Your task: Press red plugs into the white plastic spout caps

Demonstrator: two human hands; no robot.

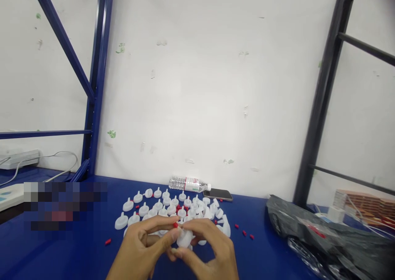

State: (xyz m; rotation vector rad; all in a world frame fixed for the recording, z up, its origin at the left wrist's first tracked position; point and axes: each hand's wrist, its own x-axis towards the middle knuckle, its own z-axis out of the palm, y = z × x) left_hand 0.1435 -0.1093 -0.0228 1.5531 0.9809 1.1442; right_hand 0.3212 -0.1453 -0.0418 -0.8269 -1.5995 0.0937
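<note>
My left hand (pixel 142 243) and my right hand (pixel 211 247) meet low in the middle over a blue table (pixel 77 255). Together they grip one white plastic cap (pixel 184 238). My left fingertips pinch a small red piece (pixel 175 225) at the cap's top. Behind my hands lies a spread of several white caps (pixel 160 206), each with a short spout. Loose red pieces (pixel 243 232) lie scattered among them and to their right; one red piece (pixel 108 241) lies alone at the left.
A clear water bottle (pixel 189 183) lies on its side by the wall, a phone (pixel 217 194) beside it. A crumpled grey plastic bag (pixel 321 234) fills the right. A white power strip (pixel 18 158) and cables sit far left. Blue and dark shelf posts flank the wall.
</note>
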